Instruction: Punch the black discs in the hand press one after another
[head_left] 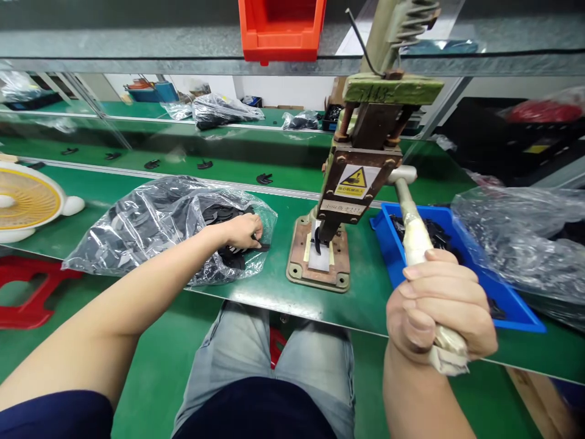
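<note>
My left hand (244, 231) reaches into the mouth of a clear plastic bag (150, 225) full of black plastic parts (222, 213). Its fingers are curled together, and what they pinch is too small or hidden to make out. My right hand (441, 305) is wrapped round the tape-covered lever (415, 235) of a hand press (359, 177). Under the ram, a curved black part (317, 241) stands on a pale plate (319, 261) fixed to the press base (296, 259).
Right of the press sits a blue bin (388, 244) of black parts, beside another plastic bag (516, 244). Several black parts (264, 178) lie spaced along the green conveyor behind. A fan (27, 201) stands far left. An orange bin (283, 46) hangs overhead.
</note>
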`<state>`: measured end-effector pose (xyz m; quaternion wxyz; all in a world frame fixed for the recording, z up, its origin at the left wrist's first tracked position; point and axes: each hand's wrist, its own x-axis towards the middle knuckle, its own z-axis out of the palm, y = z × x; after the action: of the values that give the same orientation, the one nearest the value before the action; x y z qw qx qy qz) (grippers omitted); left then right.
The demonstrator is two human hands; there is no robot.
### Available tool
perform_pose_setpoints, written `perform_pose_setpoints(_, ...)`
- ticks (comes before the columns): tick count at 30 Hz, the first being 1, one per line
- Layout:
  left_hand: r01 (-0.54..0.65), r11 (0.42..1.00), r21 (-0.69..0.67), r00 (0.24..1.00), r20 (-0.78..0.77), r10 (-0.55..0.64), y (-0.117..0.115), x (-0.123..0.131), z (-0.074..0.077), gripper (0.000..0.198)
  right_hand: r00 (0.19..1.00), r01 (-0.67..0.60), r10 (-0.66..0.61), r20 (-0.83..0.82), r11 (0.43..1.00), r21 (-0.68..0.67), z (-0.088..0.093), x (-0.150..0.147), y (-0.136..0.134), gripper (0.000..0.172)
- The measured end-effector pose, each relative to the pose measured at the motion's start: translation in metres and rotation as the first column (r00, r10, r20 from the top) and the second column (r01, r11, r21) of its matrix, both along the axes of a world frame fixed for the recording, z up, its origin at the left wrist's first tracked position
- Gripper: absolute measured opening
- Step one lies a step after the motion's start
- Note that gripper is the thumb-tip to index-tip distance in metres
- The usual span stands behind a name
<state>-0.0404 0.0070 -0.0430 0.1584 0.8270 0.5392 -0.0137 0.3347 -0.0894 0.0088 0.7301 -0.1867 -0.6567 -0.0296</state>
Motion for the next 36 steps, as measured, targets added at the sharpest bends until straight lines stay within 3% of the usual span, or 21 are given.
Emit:
perform_pose_setpoints(4,-0.041,0.999,-0.006,0.999,0.002,0.041,-0.006,0.009,0.002,0.016,1.0,0.002,-0.002,0.012,1.0,0.013,-0.001,0.002,0.002,0.032)
perform_pose_setpoints(8,-0.12,0.988,0.099,0.993,0.026,0.118,-0.011,0.018,0.006,0.015,1.0,0.01,-0.009,-0.006,1.0,0.015,-0.001,0.0,0.003,0.035)
perform_pose_setpoints(14,-0.204,0.977,0.059,0.954,0.234,0.185,-0.01,0.031,0.004,0.02,1.0,0.016,-0.016,-0.021,0.999,0.03,0.0,-0.002,0.003,0.035)
perform_pose_setpoints(17,-0.192,0.98,-0.046,0.906,0.377,0.195,-0.011,0.041,0.002,0.021,1.0,0.016,-0.016,-0.021,1.0,0.02,0.0,-0.003,0.001,0.036)
perform_pose_setpoints(20,-0.221,0.944,-0.245,0.773,0.546,0.323,-0.014,0.057,0.002,0.024,0.999,0.018,-0.017,-0.035,0.999,0.026,0.0,-0.004,0.002,0.038)
perform_pose_setpoints(23,-0.271,0.866,-0.42,0.485,0.717,0.5,-0.016,0.077,0.001,0.029,0.998,0.022,-0.019,-0.058,0.998,0.052,-0.002,-0.005,0.006,0.038)
perform_pose_setpoints(25,-0.227,0.818,-0.528,0.302,0.761,0.574,-0.017,0.092,0.0,0.036,0.996,0.031,-0.024,-0.085,0.996,0.086,-0.002,-0.006,0.009,0.039)
perform_pose_setpoints(26,-0.19,0.8,-0.568,0.247,0.761,0.599,-0.017,0.098,-0.002,0.038,0.995,0.035,-0.024,-0.1,0.994,0.106,-0.003,-0.007,0.011,0.04)
perform_pose_setpoints(29,-0.138,0.772,-0.621,0.195,0.747,0.636,-0.015,0.114,-0.008,0.031,0.992,0.029,-0.012,-0.126,0.991,0.134,-0.002,-0.01,0.014,0.043)
perform_pose_setpoints(36,-0.155,0.795,-0.587,0.202,0.769,0.607,-0.007,0.121,-0.021,0.035,0.985,0.042,-0.02,-0.174,0.991,0.127,0.001,-0.015,0.014,0.039)
